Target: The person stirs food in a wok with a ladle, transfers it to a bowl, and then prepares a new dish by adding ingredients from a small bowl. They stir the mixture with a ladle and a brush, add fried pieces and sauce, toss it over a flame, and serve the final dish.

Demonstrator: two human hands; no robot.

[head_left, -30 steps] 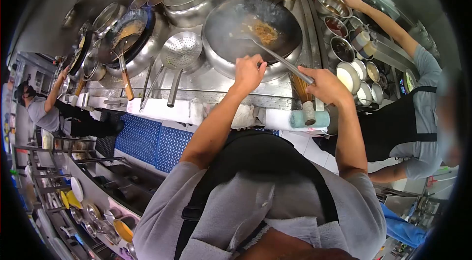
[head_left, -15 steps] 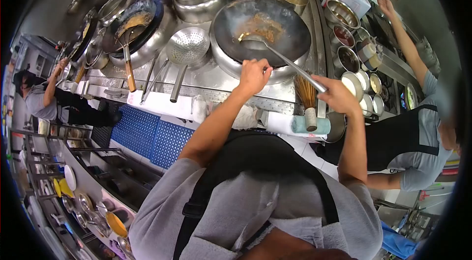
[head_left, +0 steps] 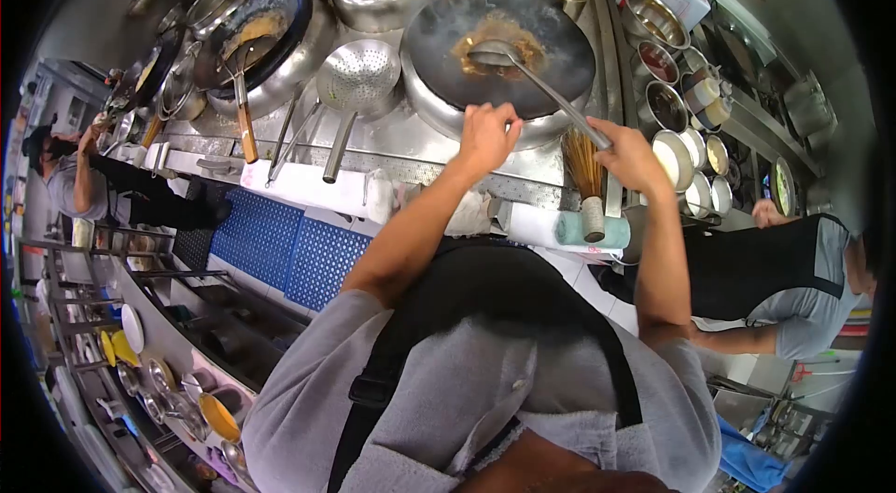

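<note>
My right hand (head_left: 633, 155) is closed around the end of a long metal ladle (head_left: 551, 94). Its bowl is turned down on brown food (head_left: 495, 38) in a black wok (head_left: 439, 73). Steam rises from the wok, which sits on a round steel burner ring. My left hand (head_left: 489, 137) is closed at the near rim of that wok, fingers curled; the part it grips is hidden under it. A bamboo wok brush (head_left: 585, 171) stands just below my right hand. Left of the wok lies a perforated strainer (head_left: 357, 78) with its handle toward me.
A second wok (head_left: 257, 36) with food and a wooden-handled ladle (head_left: 241, 115) sits to the left. Sauce containers (head_left: 665, 109) line the right side. Folded white towels (head_left: 317, 193) lie along the front edge. One co-worker (head_left: 775, 269) stands at right, another (head_left: 84, 180) at far left.
The ladle bowl has turned over and moved slightly up and right onto the food, which is more gathered. More steam shows. The right co-worker's raised arm has come down.
</note>
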